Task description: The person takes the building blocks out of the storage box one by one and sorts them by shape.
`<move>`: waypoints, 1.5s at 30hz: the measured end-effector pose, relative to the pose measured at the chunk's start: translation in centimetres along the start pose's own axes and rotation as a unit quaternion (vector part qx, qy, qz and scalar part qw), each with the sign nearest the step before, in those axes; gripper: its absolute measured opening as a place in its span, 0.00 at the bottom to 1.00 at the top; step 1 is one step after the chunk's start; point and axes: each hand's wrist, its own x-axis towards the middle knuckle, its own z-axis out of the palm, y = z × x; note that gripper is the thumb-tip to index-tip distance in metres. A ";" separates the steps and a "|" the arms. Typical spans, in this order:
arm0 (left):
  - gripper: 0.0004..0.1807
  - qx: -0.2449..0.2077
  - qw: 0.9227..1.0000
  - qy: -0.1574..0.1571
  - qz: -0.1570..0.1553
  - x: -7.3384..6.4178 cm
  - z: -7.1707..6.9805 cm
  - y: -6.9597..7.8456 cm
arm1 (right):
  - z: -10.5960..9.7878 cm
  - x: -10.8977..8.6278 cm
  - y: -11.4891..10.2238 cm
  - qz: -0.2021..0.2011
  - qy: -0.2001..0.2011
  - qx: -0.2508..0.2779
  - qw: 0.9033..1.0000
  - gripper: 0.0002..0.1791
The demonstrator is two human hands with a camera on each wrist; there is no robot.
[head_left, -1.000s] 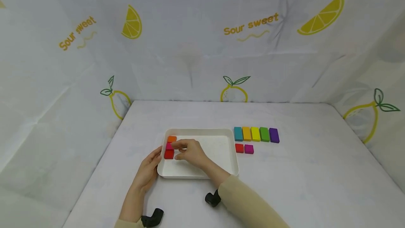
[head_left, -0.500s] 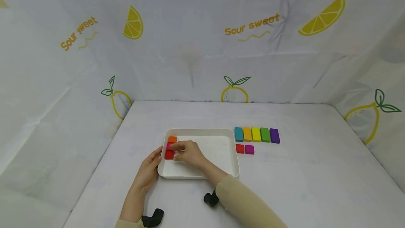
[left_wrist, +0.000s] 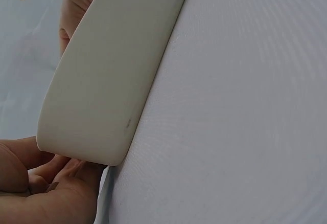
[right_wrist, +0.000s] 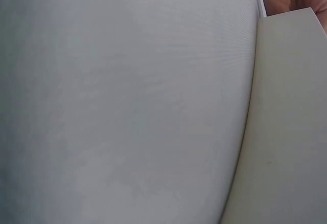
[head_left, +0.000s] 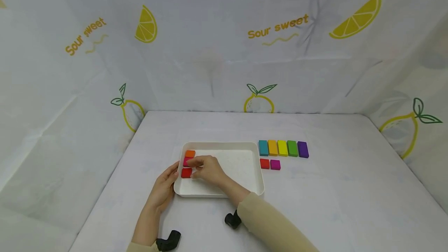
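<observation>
In the head view a white tray [head_left: 227,195] holds a column of three blocks along its left side: an orange block [head_left: 190,153] at the back, a pink block [head_left: 186,162] in the middle, and a red block [head_left: 186,173] in front. My right hand [head_left: 210,169] reaches over the tray from the right. Its index fingertip overlaps the pink block, and its thumb tip is right at the red block's right edge. At the tray's left outer wall rests my left hand [head_left: 163,189]; the left wrist view shows its fingers [left_wrist: 76,188] against the tray's corner.
Right of the tray stand a blue block [head_left: 263,148], an amber block [head_left: 273,147], a yellow block [head_left: 282,148], a green block [head_left: 292,148] and a purple block [head_left: 303,149] in a row. In front lie another red block [head_left: 265,163] and a magenta block [head_left: 275,165].
The red block in the tray has shifted slightly toward me, leaving a narrow gap behind it to the pink block. My right hand has moved a little left; the left hand stays in place.
</observation>
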 end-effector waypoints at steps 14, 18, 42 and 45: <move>0.27 -0.009 1.000 0.004 -0.010 -0.1 0.1 -0.1 | 0.7 0.0 0.0 -0.011 -0.004 -0.042 0.999 0.20; 0.28 -0.004 1.000 0.001 -0.008 -0.2 0.2 -0.1 | 0.8 -0.1 0.0 -0.024 -0.012 -0.055 0.998 0.20; 0.27 0.002 1.000 0.009 -0.008 -0.1 0.1 0.1 | -2.7 -1.6 -1.7 -0.017 0.018 0.017 1.000 0.20; 0.27 0.008 1.000 0.007 -0.008 -0.1 0.1 0.2 | -3.5 -1.9 -2.0 -0.013 0.023 0.023 0.999 0.20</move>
